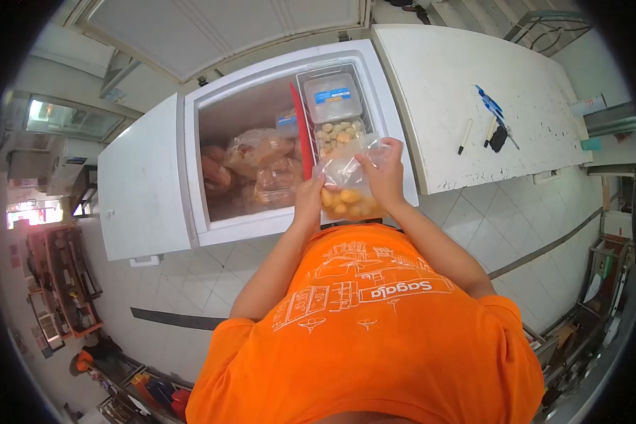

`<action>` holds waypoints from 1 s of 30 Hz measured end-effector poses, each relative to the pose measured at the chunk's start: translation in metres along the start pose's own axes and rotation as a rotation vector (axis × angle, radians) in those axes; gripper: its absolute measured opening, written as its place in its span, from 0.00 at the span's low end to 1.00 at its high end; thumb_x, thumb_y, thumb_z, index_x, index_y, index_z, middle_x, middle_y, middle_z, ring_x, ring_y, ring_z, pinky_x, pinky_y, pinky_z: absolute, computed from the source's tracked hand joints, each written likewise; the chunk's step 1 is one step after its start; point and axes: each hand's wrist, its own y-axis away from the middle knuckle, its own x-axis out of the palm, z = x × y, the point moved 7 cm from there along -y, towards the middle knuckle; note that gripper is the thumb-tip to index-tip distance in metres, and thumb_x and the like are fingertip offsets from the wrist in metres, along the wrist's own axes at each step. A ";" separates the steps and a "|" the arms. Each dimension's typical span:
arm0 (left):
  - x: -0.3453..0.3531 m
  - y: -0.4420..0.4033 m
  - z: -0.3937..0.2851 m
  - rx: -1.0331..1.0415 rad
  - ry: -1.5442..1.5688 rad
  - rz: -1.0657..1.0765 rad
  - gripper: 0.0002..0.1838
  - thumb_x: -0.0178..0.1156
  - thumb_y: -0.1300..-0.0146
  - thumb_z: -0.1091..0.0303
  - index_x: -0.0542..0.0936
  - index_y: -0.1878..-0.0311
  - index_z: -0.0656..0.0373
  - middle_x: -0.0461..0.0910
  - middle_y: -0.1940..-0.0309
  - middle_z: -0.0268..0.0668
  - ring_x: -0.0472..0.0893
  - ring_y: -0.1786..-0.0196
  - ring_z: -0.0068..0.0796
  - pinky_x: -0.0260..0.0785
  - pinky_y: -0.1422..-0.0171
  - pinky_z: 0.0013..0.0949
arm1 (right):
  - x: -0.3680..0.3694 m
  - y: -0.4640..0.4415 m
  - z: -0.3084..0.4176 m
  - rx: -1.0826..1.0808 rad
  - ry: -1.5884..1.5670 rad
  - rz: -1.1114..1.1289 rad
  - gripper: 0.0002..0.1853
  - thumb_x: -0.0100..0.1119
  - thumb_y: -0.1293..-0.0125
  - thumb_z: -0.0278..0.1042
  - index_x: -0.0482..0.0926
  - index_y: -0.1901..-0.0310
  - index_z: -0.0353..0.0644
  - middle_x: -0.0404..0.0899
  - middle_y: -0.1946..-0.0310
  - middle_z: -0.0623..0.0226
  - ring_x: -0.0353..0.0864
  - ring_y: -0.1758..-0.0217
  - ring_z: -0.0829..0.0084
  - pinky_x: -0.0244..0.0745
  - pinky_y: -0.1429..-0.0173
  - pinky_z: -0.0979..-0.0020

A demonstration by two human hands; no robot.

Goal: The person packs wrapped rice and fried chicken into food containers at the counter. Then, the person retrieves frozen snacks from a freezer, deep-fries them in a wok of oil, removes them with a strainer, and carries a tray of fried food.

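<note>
Between my two hands is a clear plastic bag (346, 169) with several yellow-orange rounded food pieces (346, 203) in its lower part. My left hand (309, 198) is closed on the bag's left side. My right hand (385, 172) pinches the upper right of the bag. Just beyond it, inside the open chest freezer (244, 230), a wire basket (306, 85) holds a lidded clear container (332, 97) with a blue label and a heap of pale round pieces (338, 134). A red panel (301, 131) stands along the basket's left side.
Plastic bags of brownish food (261, 155) fill the freezer's left part. Its lid (219, 28) is raised at the back. On the white top (473, 85) to the right lie a marker (465, 136) and a blue-and-black item (493, 113). Another white lid (145, 184) stands left.
</note>
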 end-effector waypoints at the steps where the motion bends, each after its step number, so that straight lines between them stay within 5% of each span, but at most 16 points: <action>1: 0.009 0.002 -0.002 -0.076 0.048 -0.037 0.17 0.54 0.20 0.59 0.83 0.57 0.64 0.86 0.65 0.41 0.85 0.63 0.32 0.78 0.57 0.36 | -0.009 0.006 0.012 -0.296 0.189 -0.159 0.23 0.72 0.34 0.38 0.74 0.42 0.40 0.83 0.54 0.50 0.83 0.41 0.57 0.76 0.39 0.55; 2: 0.014 0.002 0.000 -0.152 0.095 -0.075 0.18 0.54 0.21 0.61 0.83 0.62 0.65 0.85 0.67 0.43 0.85 0.66 0.33 0.79 0.62 0.37 | -0.014 0.019 0.025 -0.592 0.377 -0.318 0.27 0.73 0.35 0.41 0.74 0.39 0.41 0.81 0.52 0.48 0.81 0.37 0.53 0.74 0.36 0.50; 5: 0.013 -0.014 0.034 -0.338 0.100 0.000 0.15 0.55 0.22 0.64 0.81 0.61 0.67 0.83 0.70 0.43 0.84 0.69 0.34 0.78 0.68 0.38 | 0.007 0.046 0.027 -0.843 0.724 0.297 0.40 0.73 0.40 0.52 0.71 0.31 0.40 0.79 0.43 0.43 0.76 0.32 0.44 0.70 0.32 0.48; 8: 0.012 -0.024 0.066 -0.534 0.145 0.094 0.10 0.54 0.23 0.68 0.78 0.54 0.67 0.83 0.61 0.46 0.85 0.62 0.35 0.79 0.63 0.36 | 0.031 0.062 -0.040 -0.423 0.395 0.859 0.46 0.70 0.42 0.62 0.70 0.27 0.43 0.82 0.44 0.45 0.80 0.37 0.43 0.74 0.37 0.50; 11: 0.010 -0.020 0.076 -0.608 0.131 0.109 0.07 0.54 0.24 0.71 0.77 0.53 0.66 0.82 0.60 0.44 0.84 0.63 0.34 0.80 0.61 0.37 | 0.037 0.065 -0.065 -0.110 0.589 1.085 0.45 0.71 0.43 0.62 0.70 0.27 0.49 0.86 0.51 0.46 0.84 0.47 0.41 0.78 0.44 0.50; 14: -0.013 -0.018 0.046 -0.093 -0.473 -0.165 0.10 0.62 0.29 0.69 0.81 0.50 0.64 0.84 0.59 0.44 0.84 0.56 0.33 0.78 0.52 0.35 | 0.040 0.062 -0.072 -0.148 0.767 1.083 0.44 0.70 0.44 0.64 0.70 0.27 0.56 0.88 0.59 0.49 0.87 0.54 0.41 0.80 0.49 0.48; 17: -0.022 -0.044 0.090 0.168 -0.420 0.221 0.23 0.71 0.36 0.66 0.77 0.41 0.58 0.85 0.52 0.42 0.83 0.49 0.29 0.76 0.43 0.34 | 0.025 0.051 -0.086 -0.035 0.729 0.873 0.46 0.75 0.46 0.62 0.70 0.26 0.59 0.87 0.62 0.48 0.87 0.59 0.41 0.80 0.54 0.46; 20: 0.012 -0.005 0.067 -0.008 -0.349 0.403 0.32 0.79 0.44 0.63 0.76 0.38 0.60 0.84 0.48 0.40 0.82 0.47 0.27 0.75 0.41 0.34 | 0.016 0.047 -0.082 -0.018 0.653 0.846 0.46 0.75 0.48 0.63 0.71 0.27 0.60 0.87 0.62 0.47 0.87 0.58 0.42 0.81 0.53 0.47; 23: 0.029 0.003 0.040 0.182 -0.589 0.575 0.40 0.82 0.47 0.64 0.71 0.33 0.60 0.84 0.46 0.42 0.82 0.44 0.29 0.75 0.38 0.34 | 0.020 0.046 -0.071 -0.053 0.591 0.898 0.44 0.72 0.47 0.64 0.72 0.28 0.64 0.87 0.59 0.49 0.87 0.55 0.44 0.80 0.49 0.48; 26: 0.026 -0.023 0.025 0.211 -0.548 0.517 0.37 0.77 0.42 0.69 0.68 0.32 0.59 0.81 0.43 0.41 0.81 0.42 0.30 0.75 0.36 0.34 | 0.026 0.023 -0.077 -0.240 0.506 0.795 0.42 0.75 0.50 0.61 0.76 0.31 0.66 0.87 0.57 0.49 0.87 0.54 0.44 0.81 0.48 0.48; 30: 0.017 -0.126 0.021 0.181 -0.240 0.306 0.39 0.77 0.41 0.66 0.64 0.34 0.63 0.80 0.44 0.48 0.82 0.42 0.36 0.77 0.38 0.39 | 0.052 -0.072 -0.088 -0.227 0.647 0.666 0.43 0.78 0.54 0.61 0.79 0.35 0.54 0.87 0.55 0.50 0.87 0.50 0.46 0.80 0.44 0.50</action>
